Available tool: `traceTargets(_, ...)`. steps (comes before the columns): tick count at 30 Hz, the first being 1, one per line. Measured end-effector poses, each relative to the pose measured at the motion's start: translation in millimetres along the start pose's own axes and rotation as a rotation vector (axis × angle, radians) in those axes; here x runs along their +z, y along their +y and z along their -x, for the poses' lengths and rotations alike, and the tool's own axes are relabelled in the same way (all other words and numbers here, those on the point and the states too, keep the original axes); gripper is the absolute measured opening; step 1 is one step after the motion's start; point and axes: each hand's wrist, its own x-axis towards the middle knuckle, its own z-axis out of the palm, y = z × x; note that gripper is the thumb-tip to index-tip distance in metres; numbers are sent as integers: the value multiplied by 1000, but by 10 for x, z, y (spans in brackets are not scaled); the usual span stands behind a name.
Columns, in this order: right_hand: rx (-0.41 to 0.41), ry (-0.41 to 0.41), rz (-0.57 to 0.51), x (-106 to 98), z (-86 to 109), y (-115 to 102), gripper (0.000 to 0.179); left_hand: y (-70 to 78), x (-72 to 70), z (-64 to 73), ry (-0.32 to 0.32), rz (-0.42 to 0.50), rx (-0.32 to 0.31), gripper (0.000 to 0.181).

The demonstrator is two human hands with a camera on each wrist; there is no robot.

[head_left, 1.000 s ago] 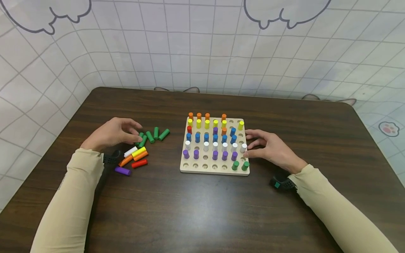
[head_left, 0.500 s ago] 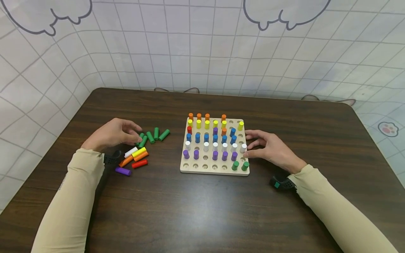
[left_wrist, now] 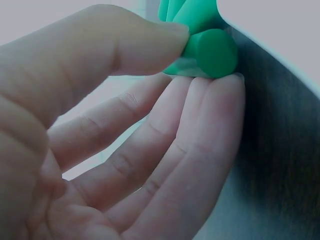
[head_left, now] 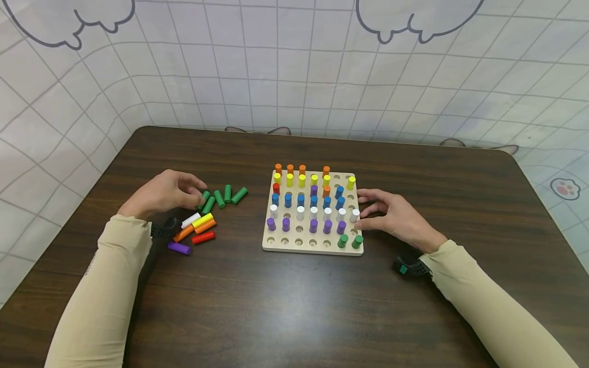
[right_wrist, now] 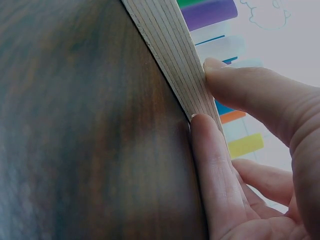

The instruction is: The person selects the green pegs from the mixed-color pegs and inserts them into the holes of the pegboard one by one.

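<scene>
Green peg [left_wrist: 217, 54] is pinched by left hand [head_left: 163, 194]; board [head_left: 306, 249] is touched by loosely spread right hand [head_left: 398, 217]; pick-up seemingly being done; clean lift likely called for next

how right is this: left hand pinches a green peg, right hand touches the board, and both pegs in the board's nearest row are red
Not quite: both pegs in the nearest row are green, not red, as the head view shows. The rest stands: the left hand pinches a green peg, and the right hand touches the board.
</scene>
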Motion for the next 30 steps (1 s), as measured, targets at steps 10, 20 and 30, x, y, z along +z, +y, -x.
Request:
traceTargets(10, 3, 2, 2, 0, 7, -8, 84, 22, -7, 8, 9, -21, -1, 40)
traceTargets(20, 5, 1, 2, 2, 5, -9, 85, 26, -8, 3, 38, -31, 5, 37)
traceTargets(30, 2, 5, 10, 4, 8, -7, 85, 78, -5, 15, 50, -37, 8, 36)
